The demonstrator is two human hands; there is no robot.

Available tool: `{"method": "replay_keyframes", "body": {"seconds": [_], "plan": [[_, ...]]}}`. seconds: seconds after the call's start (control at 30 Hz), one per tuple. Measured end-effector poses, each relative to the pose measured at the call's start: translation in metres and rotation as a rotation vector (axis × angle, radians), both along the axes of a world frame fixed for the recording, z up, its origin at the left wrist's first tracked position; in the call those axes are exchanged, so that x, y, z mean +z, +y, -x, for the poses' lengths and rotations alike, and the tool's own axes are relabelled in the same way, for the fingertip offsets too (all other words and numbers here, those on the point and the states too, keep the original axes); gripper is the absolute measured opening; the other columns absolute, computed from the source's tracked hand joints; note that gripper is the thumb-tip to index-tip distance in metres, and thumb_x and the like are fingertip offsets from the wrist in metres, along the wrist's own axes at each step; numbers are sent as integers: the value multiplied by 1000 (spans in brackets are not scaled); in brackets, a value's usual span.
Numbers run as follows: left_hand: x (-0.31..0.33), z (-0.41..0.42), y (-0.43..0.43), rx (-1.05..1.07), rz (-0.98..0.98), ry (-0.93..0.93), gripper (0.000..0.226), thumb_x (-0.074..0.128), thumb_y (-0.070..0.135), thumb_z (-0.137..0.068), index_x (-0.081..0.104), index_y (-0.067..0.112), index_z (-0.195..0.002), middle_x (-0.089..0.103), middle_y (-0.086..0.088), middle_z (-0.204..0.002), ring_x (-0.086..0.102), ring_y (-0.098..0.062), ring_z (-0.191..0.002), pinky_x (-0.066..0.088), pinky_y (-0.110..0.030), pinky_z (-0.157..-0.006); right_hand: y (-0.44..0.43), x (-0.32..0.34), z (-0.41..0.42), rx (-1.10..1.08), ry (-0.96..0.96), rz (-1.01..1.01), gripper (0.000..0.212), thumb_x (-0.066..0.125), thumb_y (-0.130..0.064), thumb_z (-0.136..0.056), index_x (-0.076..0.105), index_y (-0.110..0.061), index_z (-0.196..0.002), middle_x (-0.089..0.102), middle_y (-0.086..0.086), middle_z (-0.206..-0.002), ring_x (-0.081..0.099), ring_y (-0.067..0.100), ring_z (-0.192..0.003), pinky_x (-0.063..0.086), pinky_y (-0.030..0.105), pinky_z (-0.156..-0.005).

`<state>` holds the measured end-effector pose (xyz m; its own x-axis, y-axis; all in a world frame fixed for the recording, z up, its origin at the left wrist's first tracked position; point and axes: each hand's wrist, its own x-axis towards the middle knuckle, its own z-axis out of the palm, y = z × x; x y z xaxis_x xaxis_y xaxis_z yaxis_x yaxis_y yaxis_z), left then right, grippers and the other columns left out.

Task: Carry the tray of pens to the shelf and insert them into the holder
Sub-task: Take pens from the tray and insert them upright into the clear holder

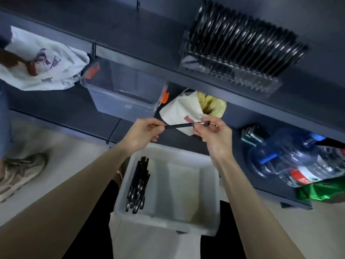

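**A:** How many pens are there?

**B:** One slim black pen (179,125), pinched by two bare hands, a left hand (141,132) and a right hand (214,135). One bundle of black pens (138,184) in one white plastic tray (179,187), too overlapped to count. One long row of black pens (242,40) in one clear acrylic holder (252,79), too blurred to count.

**A:** And everything else?

**B:** One clear plastic storage box (123,90) with two orange clips (92,71). Two cloth bags: one printed white cloth bag (46,60), one plain white cloth bag (179,109). One large blue water bottle (285,156), one green plastic bag (321,191), one beige shoe (20,172).
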<state>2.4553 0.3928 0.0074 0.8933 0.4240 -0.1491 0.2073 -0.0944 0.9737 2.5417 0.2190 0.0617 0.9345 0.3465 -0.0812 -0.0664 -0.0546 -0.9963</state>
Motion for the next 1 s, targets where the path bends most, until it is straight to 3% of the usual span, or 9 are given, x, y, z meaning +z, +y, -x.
{"method": "replay_keyframes", "body": {"seconds": [0.13, 0.27, 0.47, 0.57, 0.63, 0.73, 0.8, 0.9, 1.0], "plan": [[41, -32, -8, -15, -3, -111, 9, 59, 10, -91, 62, 18, -89, 63, -3, -78, 58, -12, -67, 52, -21, -65, 13, 56, -20, -98, -184, -47, 27, 63, 8, -83, 51, -12, -98, 63, 12, -73, 61, 14, -62, 50, 18, -58], [69, -66, -7, 53, -106, -251, 8, 64, 17, -88, 64, 22, -94, 66, -4, -91, 62, -18, -85, 50, -33, -85, 25, 96, -45, -174, -497, 64, 29, 66, -5, -84, 48, -22, -100, 66, 6, -70, 64, 19, -66, 54, 28, -72], [97, -110, 16, 212, -419, -246, 55, 69, 25, -84, 46, 13, -133, 42, -5, -124, 45, -19, -119, 33, -23, -100, 42, 144, -88, -281, -785, 192, 28, 67, -13, -85, 51, -17, -108, 67, 3, -75, 65, 18, -75, 49, 29, -82], [102, -129, 27, 181, -460, -237, 68, 70, 22, -83, 36, 18, -141, 35, -5, -138, 37, -20, -128, 27, -20, -100, 51, 157, -104, -293, -860, 266, 28, 65, -14, -87, 53, -12, -112, 68, 5, -80, 62, 17, -76, 39, 15, -74], [100, -138, 33, 158, -464, -236, 70, 70, 22, -83, 33, 22, -143, 36, -3, -142, 39, -19, -129, 27, -17, -96, 55, 159, -112, -300, -887, 321, 27, 64, -15, -88, 52, -11, -113, 67, 4, -82, 60, 16, -77, 39, 15, -72], [92, -149, 37, 122, -463, -216, 67, 68, 26, -85, 34, 28, -143, 45, -3, -141, 44, -21, -127, 35, -27, -101, 58, 158, -122, -302, -901, 351, 26, 63, -16, -89, 52, -10, -112, 65, 2, -80, 62, 19, -79, 47, 28, -78], [85, -153, 36, 155, -496, -214, 61, 67, 28, -86, 38, 30, -141, 54, -3, -133, 51, -23, -120, 43, -34, -98, 60, 155, -127, -287, -918, 370, 26, 63, -16, -89, 51, -9, -111, 64, 1, -77, 62, 20, -77, 45, 27, -76], [78, -156, 36, 227, -523, -273, 54, 66, 24, -87, 45, 29, -136, 62, -4, -119, 56, -24, -110, 44, -32, -91, 63, 150, -130, -260, -941, 411, 27, 63, -15, -89, 52, -8, -113, 64, 2, -76, 61, 18, -72, 43, 23, -72], [75, -158, 38, 246, -496, -314, 52, 68, 22, -85, 50, 28, -133, 64, -4, -112, 57, -22, -106, 44, -31, -90, 67, 145, -132, -234, -952, 459, 27, 64, -15, -88, 54, -9, -113, 61, -2, -75, 62, 21, -75, 49, 34, -79]]}}
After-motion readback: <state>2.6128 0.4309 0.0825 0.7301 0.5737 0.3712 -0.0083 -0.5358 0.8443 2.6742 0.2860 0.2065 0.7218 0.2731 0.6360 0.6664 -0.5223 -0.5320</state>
